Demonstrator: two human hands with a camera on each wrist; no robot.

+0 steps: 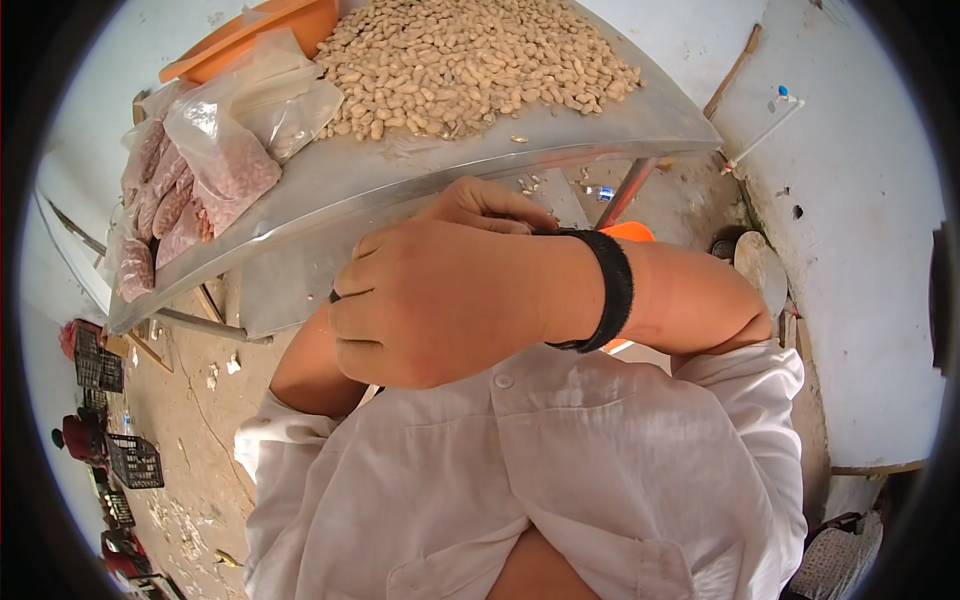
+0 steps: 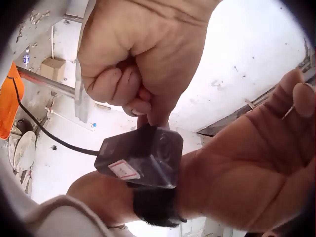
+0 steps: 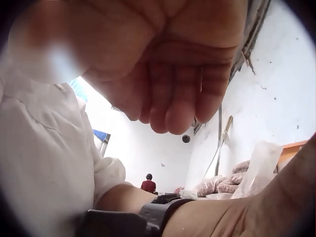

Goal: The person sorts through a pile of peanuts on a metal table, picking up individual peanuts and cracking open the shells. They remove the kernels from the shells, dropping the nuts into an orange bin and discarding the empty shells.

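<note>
My left hand (image 2: 148,49) has its fingers curled, with thumb and fingertip pinching at the edge of a small black wrist camera (image 2: 140,158). That box carries a red-edged label and a black cable, and sits on a black strap (image 1: 612,290) around my right wrist. In the head view my left hand (image 1: 485,205) is partly hidden behind my right hand (image 1: 430,300). The right hand holds nothing, and its fingers bend loosely, as its palm (image 3: 192,24) and fingers show in the right wrist view. Another strap (image 3: 163,212) with a black box circles my left wrist.
Ahead stands a metal table (image 1: 680,120) bearing a heap of peanuts (image 1: 470,60), an orange basin (image 1: 240,45) and plastic bags (image 1: 230,150) of shelled peanuts. Black crates (image 1: 135,460) stand on the floor at left. A person (image 3: 148,184) in dark red is far back.
</note>
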